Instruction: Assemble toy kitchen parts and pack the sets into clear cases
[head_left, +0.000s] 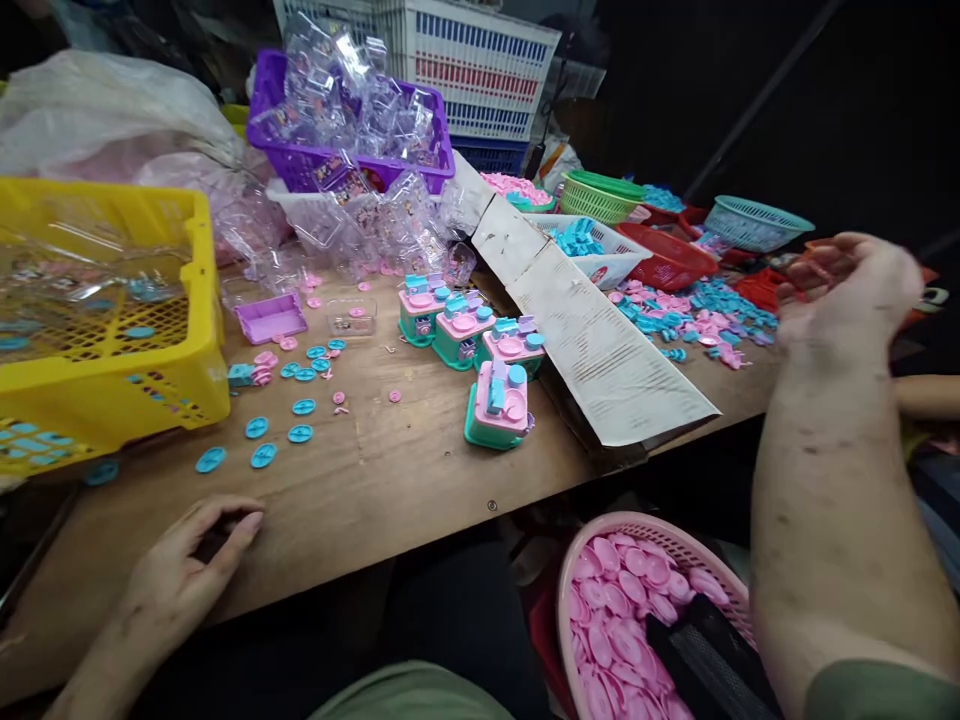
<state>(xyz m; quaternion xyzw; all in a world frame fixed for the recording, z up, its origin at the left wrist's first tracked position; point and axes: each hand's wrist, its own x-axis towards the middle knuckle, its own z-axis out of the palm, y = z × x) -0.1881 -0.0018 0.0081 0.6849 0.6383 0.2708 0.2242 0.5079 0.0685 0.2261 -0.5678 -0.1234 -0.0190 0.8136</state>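
Note:
My left hand (pixel 191 560) rests on the wooden table near its front edge, thumb and fingers loosely apart, with nothing visible in it. Closest to it are several blue oval discs (pixel 263 456). My right hand (pixel 844 290) is raised at the far right, fingers half curled and apart, with no object visible in it; it is slightly blurred. Beyond it lie loose pink and blue plastic parts (pixel 705 315). In mid-table stands a small toy kitchen unit (pixel 499 405) with a green base and pink top. Several similar toy units (pixel 463 328) form a row behind it.
A yellow crate (pixel 210 330) stands at left, a purple basket (pixel 270 160) of clear packaging behind. A cardboard strip (pixel 592 345) divides the table. Below its edge sits a pink basket (pixel 574 560) of pink oval pieces. Another person's arm (pixel 930 396) shows at right.

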